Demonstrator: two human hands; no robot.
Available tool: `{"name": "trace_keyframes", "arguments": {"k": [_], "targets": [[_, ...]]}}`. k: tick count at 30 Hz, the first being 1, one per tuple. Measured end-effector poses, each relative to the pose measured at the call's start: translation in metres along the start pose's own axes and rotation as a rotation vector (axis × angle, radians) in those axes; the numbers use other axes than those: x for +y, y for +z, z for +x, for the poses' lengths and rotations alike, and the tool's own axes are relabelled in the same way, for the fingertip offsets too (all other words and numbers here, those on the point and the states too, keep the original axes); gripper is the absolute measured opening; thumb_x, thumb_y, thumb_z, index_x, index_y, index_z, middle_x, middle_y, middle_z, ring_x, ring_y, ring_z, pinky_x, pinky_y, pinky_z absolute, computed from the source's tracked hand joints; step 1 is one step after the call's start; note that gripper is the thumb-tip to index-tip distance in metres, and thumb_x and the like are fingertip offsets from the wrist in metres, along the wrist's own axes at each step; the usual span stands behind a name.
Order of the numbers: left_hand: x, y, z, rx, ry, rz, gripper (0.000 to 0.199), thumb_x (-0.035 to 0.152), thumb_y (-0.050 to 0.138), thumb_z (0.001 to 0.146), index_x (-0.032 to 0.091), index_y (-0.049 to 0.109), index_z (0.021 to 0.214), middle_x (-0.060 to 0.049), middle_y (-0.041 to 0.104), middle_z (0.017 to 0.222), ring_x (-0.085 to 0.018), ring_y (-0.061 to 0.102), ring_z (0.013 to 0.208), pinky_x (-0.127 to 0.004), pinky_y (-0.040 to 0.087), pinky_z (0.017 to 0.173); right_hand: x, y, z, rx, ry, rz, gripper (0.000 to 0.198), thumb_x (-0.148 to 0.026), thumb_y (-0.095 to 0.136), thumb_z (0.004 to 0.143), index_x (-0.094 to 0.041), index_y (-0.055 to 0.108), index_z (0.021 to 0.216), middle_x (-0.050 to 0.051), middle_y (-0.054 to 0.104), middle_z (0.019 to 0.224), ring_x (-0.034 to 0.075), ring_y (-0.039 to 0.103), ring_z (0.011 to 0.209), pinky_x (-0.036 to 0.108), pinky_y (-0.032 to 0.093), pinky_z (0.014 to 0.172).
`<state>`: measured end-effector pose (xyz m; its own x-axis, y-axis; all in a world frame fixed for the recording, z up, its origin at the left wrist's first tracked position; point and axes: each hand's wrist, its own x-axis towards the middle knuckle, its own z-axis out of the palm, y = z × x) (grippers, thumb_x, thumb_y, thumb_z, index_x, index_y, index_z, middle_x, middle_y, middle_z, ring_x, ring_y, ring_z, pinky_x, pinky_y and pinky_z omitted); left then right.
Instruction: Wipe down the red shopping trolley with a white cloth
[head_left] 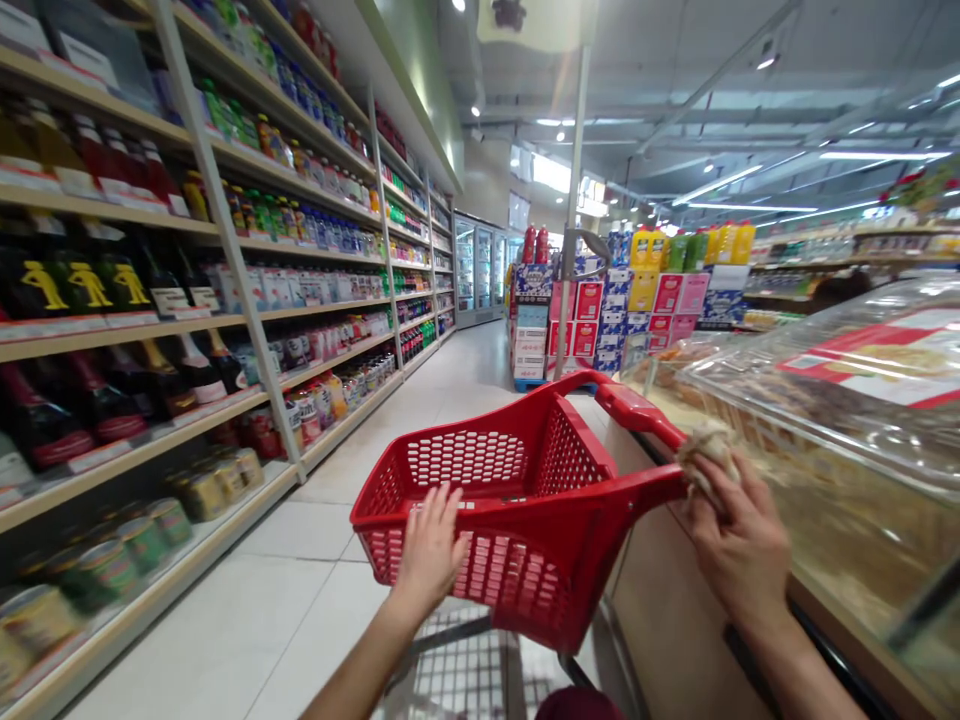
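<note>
A red shopping cart [480,510] stands in front of me, its perforated basket turned to the left. My left hand [433,548] lies against the near side of the basket, fingers stretched over the rim. In my right hand [739,535] is a crumpled pale cloth [707,455], pressed against the corner of the cart's red handle [637,410]. Part of the cloth is hidden behind my fingers. The basket's floor is mostly out of sight behind its near wall.
Shelves of bottles and cans [300,300] run along the left. A counter with clear plastic lids [825,390] stands close on the right. Ahead are stacked drink boxes [585,320] and a metal pole [576,200]. Pale floor tiles [277,570] lie between shelf and cart.
</note>
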<state>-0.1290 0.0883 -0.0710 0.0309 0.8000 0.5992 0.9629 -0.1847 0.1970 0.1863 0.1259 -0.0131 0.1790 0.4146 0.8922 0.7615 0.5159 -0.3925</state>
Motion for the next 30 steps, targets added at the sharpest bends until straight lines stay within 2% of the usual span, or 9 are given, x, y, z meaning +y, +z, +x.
{"name": "trace_keyframes", "arguments": {"k": [3,7,9,11,13,15,19,25,30], "targets": [[-0.037,0.019,-0.005,-0.020,-0.012,0.151,0.047,0.021,0.045,0.072,0.017,0.044,0.118,-0.011,0.050,0.120,-0.028,0.041,0.113,-0.050,0.033,0.092,0.019,0.009,-0.031,-0.146,-0.228,-0.163,0.032,-0.017,0.045,0.077,-0.024,0.058,0.106,0.006,0.052,0.118,0.023,0.053,0.098,0.036,0.045,0.081],[-0.038,0.026,-0.011,-0.004,0.031,0.241,0.047,0.024,0.044,0.074,0.019,0.042,0.121,-0.008,0.048,0.122,-0.025,0.040,0.114,-0.045,0.032,0.094,0.013,0.019,-0.082,-0.432,-0.414,-0.095,0.039,-0.011,0.038,0.077,-0.029,0.056,0.107,0.001,0.059,0.108,0.016,0.058,0.087,0.026,0.050,0.068],[-0.030,0.022,-0.011,-0.031,0.018,0.260,0.050,0.022,0.043,0.074,0.018,0.039,0.123,-0.007,0.046,0.125,-0.024,0.038,0.116,-0.044,0.030,0.096,0.005,0.014,-0.070,-0.353,-0.388,-0.080,0.039,-0.012,0.039,0.078,-0.027,0.053,0.111,0.003,0.055,0.114,0.017,0.055,0.094,0.028,0.049,0.073],[-0.024,0.017,-0.010,-0.061,-0.021,0.275,0.051,0.019,0.041,0.074,0.016,0.038,0.124,-0.007,0.043,0.127,-0.024,0.035,0.118,-0.044,0.027,0.098,-0.002,0.011,-0.042,-0.179,-0.336,-0.102,0.037,-0.013,0.042,0.079,-0.022,0.052,0.113,0.006,0.050,0.120,0.021,0.049,0.104,0.034,0.044,0.083],[-0.020,0.014,-0.010,-0.082,-0.056,0.285,0.051,0.017,0.040,0.073,0.016,0.038,0.124,-0.006,0.043,0.128,-0.023,0.034,0.119,-0.043,0.025,0.099,-0.009,0.015,-0.021,-0.102,-0.378,-0.127,0.033,-0.014,0.043,0.080,-0.021,0.054,0.111,0.006,0.051,0.118,0.022,0.045,0.108,0.038,0.039,0.089],[-0.018,0.012,-0.010,-0.096,-0.066,0.286,0.053,0.016,0.039,0.072,0.016,0.038,0.124,-0.006,0.042,0.128,-0.023,0.033,0.119,-0.043,0.025,0.099,-0.016,0.026,-0.023,-0.172,-0.531,-0.112,0.029,-0.015,0.039,0.083,-0.023,0.058,0.104,0.003,0.058,0.109,0.020,0.045,0.106,0.036,0.039,0.088],[-0.018,0.012,-0.013,-0.130,-0.069,0.265,0.056,0.014,0.039,0.071,0.018,0.034,0.126,-0.004,0.039,0.130,-0.021,0.031,0.120,-0.041,0.024,0.100,-0.030,0.054,-0.061,-0.405,-0.840,-0.008,0.033,-0.021,0.029,0.089,-0.027,0.061,0.097,-0.004,0.064,0.094,0.013,0.050,0.094,0.027,0.043,0.078],[-0.015,0.013,-0.014,-0.177,-0.092,0.235,0.059,0.014,0.039,0.070,0.019,0.031,0.128,-0.003,0.035,0.133,-0.021,0.027,0.123,-0.041,0.020,0.102,-0.040,0.076,-0.047,-0.306,-0.714,-0.079,0.031,-0.016,0.035,0.086,-0.019,0.054,0.110,0.005,0.056,0.111,0.019,0.045,0.103,0.036,0.036,0.087],[-0.015,0.013,-0.013,-0.189,-0.128,0.107,0.059,0.013,0.040,0.070,0.018,0.032,0.128,-0.004,0.035,0.133,-0.022,0.025,0.124,-0.042,0.017,0.103,-0.043,0.085,-0.086,-0.614,-0.786,-0.011,0.025,-0.018,0.045,0.080,-0.021,0.059,0.100,0.004,0.063,0.091,0.018,0.053,0.080,0.030,0.044,0.067]]}}
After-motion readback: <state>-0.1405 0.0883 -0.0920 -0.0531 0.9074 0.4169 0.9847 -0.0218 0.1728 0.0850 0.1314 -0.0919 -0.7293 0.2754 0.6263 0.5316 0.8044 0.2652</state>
